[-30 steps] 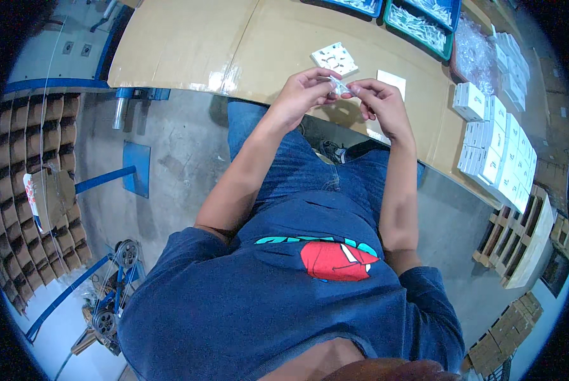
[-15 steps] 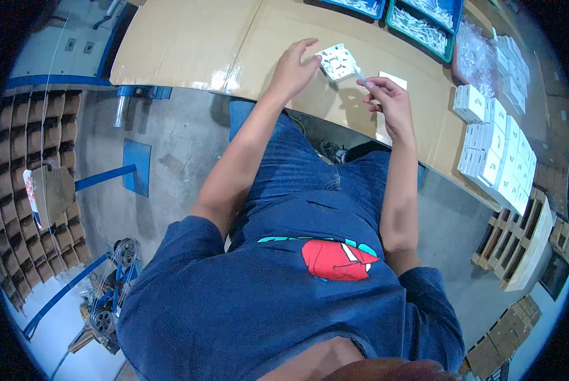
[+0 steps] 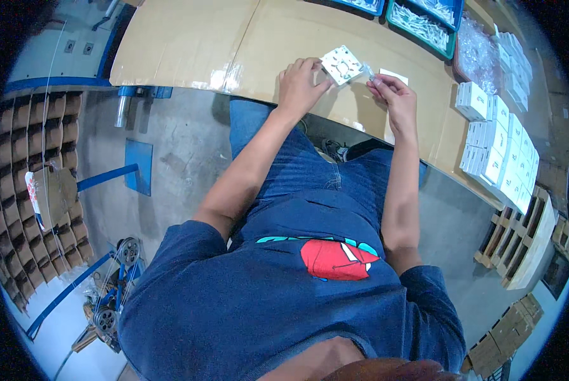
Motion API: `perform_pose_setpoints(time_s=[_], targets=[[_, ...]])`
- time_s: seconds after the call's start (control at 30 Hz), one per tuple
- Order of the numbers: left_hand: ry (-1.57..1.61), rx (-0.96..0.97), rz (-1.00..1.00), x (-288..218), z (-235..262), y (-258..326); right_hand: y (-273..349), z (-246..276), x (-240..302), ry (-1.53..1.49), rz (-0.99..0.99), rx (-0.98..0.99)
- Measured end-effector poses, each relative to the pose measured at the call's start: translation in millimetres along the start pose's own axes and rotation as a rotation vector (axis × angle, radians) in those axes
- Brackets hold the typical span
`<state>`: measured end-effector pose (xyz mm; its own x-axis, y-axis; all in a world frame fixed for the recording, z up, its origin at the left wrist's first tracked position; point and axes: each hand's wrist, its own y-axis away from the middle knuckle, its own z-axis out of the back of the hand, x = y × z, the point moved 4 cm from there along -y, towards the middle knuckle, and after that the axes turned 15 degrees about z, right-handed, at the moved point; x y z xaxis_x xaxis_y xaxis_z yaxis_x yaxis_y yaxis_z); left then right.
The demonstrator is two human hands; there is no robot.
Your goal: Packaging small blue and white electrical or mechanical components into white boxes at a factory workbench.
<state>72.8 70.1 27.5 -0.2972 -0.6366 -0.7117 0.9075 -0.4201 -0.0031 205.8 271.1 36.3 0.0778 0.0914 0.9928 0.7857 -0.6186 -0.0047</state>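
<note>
My left hand [image 3: 301, 91] grips the left side of a white square plastic plate [image 3: 341, 65] between fingers and thumb. The plate has several holes and cut-outs in its face, and it is held tilted above the cardboard-covered tabletop [image 3: 297, 32]. Close by its right corner, my right hand [image 3: 396, 101] pinches a small, clear-looking piece [image 3: 367, 71]; its exact kind is too small to make out. I cannot tell whether that piece touches the plate. Partly covered by my right hand, a flat white item [image 3: 395, 77] lies on the table.
Blue and green trays [image 3: 452, 47] of small white parts stand at the far right. Beside them is a bin of clear plastic bags [image 3: 476, 54]. Stacked white boxes [image 3: 497, 149] line the table's right end. A wooden pallet [image 3: 519, 244] lies on the floor below.
The plate has turned and shifted slightly right and nearer. My left fingers have changed position along its edge. My right hand has moved a little to the right with the small piece.
</note>
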Motion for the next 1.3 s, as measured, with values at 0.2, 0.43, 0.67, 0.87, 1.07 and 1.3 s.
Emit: perform_pose_setpoints(time_s=[0.2, 0.43, 0.67, 0.87, 1.07, 1.3], targets=[[-0.049, -0.107, -0.072, -16, -13, 1, 3, -10, 4, -0.017, 0.003, 0.024], [-0.114, 0.028, -0.231, 4, -14, -3, 7, -9, 0, 0.077, 0.091, 0.07], [0.127, 0.11, -0.138, -3, 8, 6, 3, -30, -1, 0.381, 0.286, 0.121], [0.204, 0.178, -0.082, -8, 1, 5, 2, -42, -3, 0.481, 0.502, 0.153], [0.178, 0.092, -0.066, -1, -11, 1, -1, -43, -9, 0.495, 0.605, 0.155], [0.03, -0.12, -0.196, -9, -8, 4, -7, -41, -11, 0.87, 0.726, 0.23]])
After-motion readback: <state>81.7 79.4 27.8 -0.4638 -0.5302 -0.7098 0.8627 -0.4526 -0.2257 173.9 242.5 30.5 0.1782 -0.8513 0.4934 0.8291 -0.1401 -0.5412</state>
